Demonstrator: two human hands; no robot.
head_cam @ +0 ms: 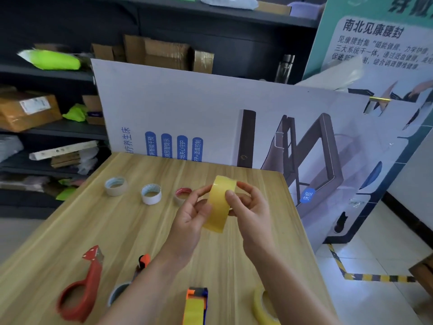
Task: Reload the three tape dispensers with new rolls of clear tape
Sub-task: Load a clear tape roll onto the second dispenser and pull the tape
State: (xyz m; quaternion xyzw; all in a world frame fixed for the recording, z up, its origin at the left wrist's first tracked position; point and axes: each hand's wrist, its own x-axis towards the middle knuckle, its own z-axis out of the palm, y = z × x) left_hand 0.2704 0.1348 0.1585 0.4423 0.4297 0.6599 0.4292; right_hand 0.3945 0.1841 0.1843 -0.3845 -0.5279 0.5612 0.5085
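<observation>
Both hands pinch one yellowish tape roll point(219, 202) above the wooden table point(131, 231), forearms reaching up from the near edge. Left hand point(191, 215) and right hand point(248, 207) close fingers on its sides. Red dispenser point(80, 287) lies near-left; three spent cores point(151, 194) sit beyond. Shelving behind.

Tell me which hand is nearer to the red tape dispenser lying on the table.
Left. The left hand holds the yellowish tape roll above and right of the red tape dispenser. The right hand grips the roll's other side, farther right.
</observation>
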